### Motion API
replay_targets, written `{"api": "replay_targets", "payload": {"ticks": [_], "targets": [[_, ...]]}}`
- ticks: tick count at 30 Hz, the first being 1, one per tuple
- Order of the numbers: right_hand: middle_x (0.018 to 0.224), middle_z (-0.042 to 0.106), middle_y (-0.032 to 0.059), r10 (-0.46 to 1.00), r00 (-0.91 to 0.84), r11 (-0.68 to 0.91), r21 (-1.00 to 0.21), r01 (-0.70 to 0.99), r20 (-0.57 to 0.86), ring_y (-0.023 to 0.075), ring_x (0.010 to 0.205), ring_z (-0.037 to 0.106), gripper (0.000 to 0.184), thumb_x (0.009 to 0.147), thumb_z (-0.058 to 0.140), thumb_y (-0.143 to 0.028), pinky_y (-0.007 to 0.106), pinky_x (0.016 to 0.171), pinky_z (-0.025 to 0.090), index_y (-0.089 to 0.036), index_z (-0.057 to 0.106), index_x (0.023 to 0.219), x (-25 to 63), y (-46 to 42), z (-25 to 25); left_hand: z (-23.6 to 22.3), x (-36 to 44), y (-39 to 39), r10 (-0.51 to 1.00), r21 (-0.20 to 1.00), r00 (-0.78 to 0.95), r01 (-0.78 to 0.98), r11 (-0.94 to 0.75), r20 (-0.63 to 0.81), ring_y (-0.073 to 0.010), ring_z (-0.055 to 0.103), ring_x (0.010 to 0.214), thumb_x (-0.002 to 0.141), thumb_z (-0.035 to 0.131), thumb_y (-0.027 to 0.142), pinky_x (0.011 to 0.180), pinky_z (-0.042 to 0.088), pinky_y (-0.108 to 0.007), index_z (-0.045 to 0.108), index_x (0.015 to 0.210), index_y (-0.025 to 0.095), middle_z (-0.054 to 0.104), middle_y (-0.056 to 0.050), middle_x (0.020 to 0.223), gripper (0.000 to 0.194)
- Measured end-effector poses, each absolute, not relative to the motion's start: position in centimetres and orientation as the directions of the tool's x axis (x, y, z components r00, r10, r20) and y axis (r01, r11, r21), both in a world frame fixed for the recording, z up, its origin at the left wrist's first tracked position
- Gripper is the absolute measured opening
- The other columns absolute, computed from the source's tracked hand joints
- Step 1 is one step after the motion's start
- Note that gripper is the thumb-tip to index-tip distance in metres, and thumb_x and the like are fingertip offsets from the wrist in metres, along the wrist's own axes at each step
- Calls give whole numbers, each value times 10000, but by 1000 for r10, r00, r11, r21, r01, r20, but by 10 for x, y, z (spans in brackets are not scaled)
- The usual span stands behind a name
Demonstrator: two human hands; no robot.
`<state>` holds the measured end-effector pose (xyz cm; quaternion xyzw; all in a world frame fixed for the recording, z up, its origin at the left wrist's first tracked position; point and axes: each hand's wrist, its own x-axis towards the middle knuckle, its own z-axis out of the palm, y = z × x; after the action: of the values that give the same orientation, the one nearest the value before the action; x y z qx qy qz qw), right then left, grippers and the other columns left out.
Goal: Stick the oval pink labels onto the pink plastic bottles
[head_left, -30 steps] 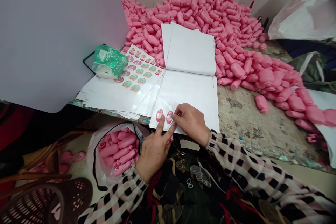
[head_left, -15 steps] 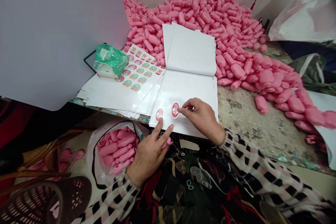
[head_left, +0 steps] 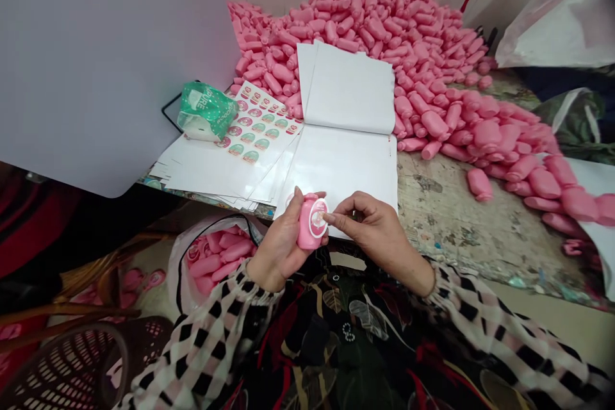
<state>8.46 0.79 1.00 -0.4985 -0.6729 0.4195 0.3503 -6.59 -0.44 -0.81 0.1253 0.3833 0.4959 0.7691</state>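
A small pink plastic bottle [head_left: 305, 240] lies in my left hand [head_left: 281, 248], its fingers wrapped round it. Against the bottle's face sits an oval pink sticker [head_left: 318, 221] with a white rim. My right hand [head_left: 377, 227] pinches the sticker at its right side between thumb and forefinger; whether it is fully stuck down I cannot tell. Beneath and behind the hands lies a white sticker sheet [head_left: 346, 166], its upper part folded back. Part of another sticker on that sheet is hidden behind my left hand.
A large heap of pink bottles [head_left: 375, 25] covers the back of the table [head_left: 423, 205]. To the left are printed sticker sheets [head_left: 259, 122] under a green pack [head_left: 204, 109]. Below the table edge stand a bag of pink bottles [head_left: 221, 259] and a brown plastic basket [head_left: 77, 365].
My right hand has lifted the oval sticker off the sheet and brought it to the bottle. My left hand has turned up, showing the bottle.
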Motion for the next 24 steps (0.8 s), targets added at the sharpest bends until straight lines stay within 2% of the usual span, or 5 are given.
{"api": "replay_targets", "payload": {"ticks": [4, 9, 21, 24], "targets": [[686, 602, -26, 968, -252, 110, -922, 371, 14, 106, 621, 521, 239, 760, 671, -423, 247, 588, 406, -198, 613, 704, 88, 6, 6, -8, -59, -4, 846, 574, 253, -641, 510, -469, -83, 512, 491, 860, 430, 562, 456, 457, -208, 572, 1090, 156, 533, -11, 676, 488], [726, 630, -24, 961, -278, 105, -925, 365, -1, 117, 664, 574, 213, 779, 653, -419, 264, 632, 434, -215, 617, 730, 88, 5, 2, -8, -56, -4, 868, 618, 213, -628, 474, -449, -77, 507, 511, 847, 438, 579, 451, 454, -200, 579, 1088, 144, 544, -26, 729, 517], [779, 633, 0, 956, -292, 174, -865, 471, 33, 144, 717, 581, 214, 800, 623, -436, 282, 633, 441, -228, 619, 751, 91, 6, -10, -10, -57, -5, 892, 674, 224, -589, 445, -394, -110, 556, 575, 830, 437, 610, 498, 482, -234, 541, 1131, 155, 565, -41, 783, 555], [771, 623, -4, 943, -330, 219, -829, 514, 44, 139, 730, 577, 202, 832, 591, -410, 270, 639, 425, -223, 612, 759, 93, 5, -4, -8, -63, -10, 876, 720, 312, -500, 481, -368, -115, 587, 613, 802, 599, 472, 588, 514, -267, 494, 1184, 199, 575, -18, 811, 482]]}}
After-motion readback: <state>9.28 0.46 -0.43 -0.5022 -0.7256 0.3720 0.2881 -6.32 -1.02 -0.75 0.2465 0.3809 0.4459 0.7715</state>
